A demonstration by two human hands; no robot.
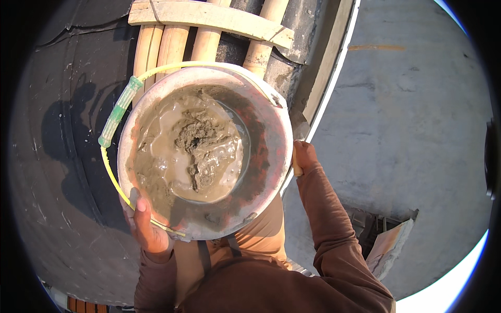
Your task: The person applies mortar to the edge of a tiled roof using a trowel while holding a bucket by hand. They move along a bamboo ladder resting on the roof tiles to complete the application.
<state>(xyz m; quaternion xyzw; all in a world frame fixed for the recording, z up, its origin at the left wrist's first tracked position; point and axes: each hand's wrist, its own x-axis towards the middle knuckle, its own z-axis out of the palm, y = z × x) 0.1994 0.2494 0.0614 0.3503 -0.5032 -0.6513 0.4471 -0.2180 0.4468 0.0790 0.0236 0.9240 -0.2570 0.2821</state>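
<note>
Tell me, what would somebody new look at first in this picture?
Probably the big round bucket in the middle, with wet, grey-brown mush inside and the left hand at its lower-left side. Next, its yellow handle with a green grip on the left. Then the right hand, holding a trowel-like tool just right of the bucket.

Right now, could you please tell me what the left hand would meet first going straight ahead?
Most likely the bucket's rim, which the left hand appears to be touching, though depth is hard to judge.
</note>
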